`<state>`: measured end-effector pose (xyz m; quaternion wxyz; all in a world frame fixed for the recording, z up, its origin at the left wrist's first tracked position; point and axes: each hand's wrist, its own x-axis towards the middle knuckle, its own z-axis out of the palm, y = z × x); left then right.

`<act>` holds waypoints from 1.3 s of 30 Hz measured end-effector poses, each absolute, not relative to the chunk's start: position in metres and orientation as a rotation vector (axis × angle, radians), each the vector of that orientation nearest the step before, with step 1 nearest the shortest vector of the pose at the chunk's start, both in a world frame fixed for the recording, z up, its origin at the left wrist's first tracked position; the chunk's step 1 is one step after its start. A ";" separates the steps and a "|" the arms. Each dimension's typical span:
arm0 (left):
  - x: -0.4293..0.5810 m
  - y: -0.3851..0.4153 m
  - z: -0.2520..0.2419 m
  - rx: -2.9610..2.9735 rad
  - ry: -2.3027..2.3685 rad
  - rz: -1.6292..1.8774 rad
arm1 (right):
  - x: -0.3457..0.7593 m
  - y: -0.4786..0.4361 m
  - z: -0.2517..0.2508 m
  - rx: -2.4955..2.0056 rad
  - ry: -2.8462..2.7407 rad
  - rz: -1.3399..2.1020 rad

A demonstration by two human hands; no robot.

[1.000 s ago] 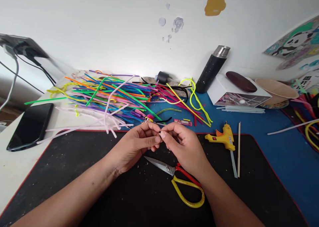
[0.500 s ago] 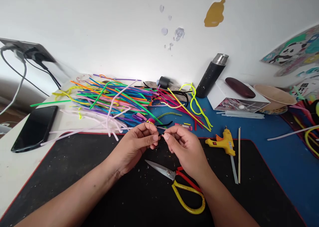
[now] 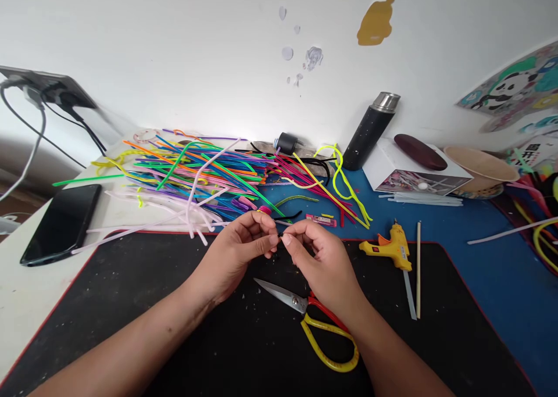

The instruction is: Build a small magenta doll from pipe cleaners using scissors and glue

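My left hand (image 3: 246, 243) and my right hand (image 3: 317, 249) meet above the black mat, thumbs and forefingers pinched. Between the fingertips is a small piece of black pipe cleaner (image 3: 280, 235), mostly hidden by the fingers. Scissors (image 3: 299, 304) with one red and one yellow handle lie on the mat just below my hands, partly under the right wrist. Behind the fingers are a loose black pipe cleaner (image 3: 290, 216) and a small pink-and-yellow object (image 3: 264, 210), whose kind I cannot make out.
A heap of coloured pipe cleaners (image 3: 204, 170) spreads along the back left. A phone (image 3: 61, 225) lies at the left. To the right are a yellow glue gun (image 3: 394, 249), a thin wooden stick (image 3: 419, 269), glue sticks (image 3: 422, 200), a black flask (image 3: 370, 132) and a white box (image 3: 387, 164).
My right fingertips have moved slightly left, closing the small gap to the left ones. Less of the black piece shows. The surrounding things stay where they were.
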<state>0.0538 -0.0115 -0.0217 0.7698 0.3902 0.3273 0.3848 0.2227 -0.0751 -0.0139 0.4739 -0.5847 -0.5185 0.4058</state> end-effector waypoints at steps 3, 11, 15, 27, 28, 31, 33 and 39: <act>0.053 -0.014 -0.023 0.914 0.723 0.851 | 0.223 -0.075 -0.015 -1.435 -1.268 0.988; 0.056 -0.014 -0.022 0.865 0.735 0.884 | 0.224 -0.075 -0.014 -1.418 -1.211 1.048; 0.056 -0.014 -0.021 0.851 0.743 0.918 | 0.223 -0.075 -0.014 -1.413 -1.210 1.059; 0.054 -0.014 -0.025 0.897 0.761 0.952 | 0.221 -0.074 -0.013 -1.414 -1.184 1.061; 0.055 -0.014 -0.025 0.894 0.760 0.949 | 0.220 -0.074 -0.013 -1.411 -1.180 1.061; 0.056 -0.015 -0.025 0.877 0.763 0.946 | 0.219 -0.074 -0.013 -1.407 -1.168 1.054; 0.056 -0.015 -0.024 0.862 0.764 0.946 | 0.218 -0.074 -0.014 -1.415 -1.160 1.043; 0.057 -0.016 -0.024 0.833 0.788 0.957 | 0.216 -0.073 -0.017 -1.431 -1.143 1.004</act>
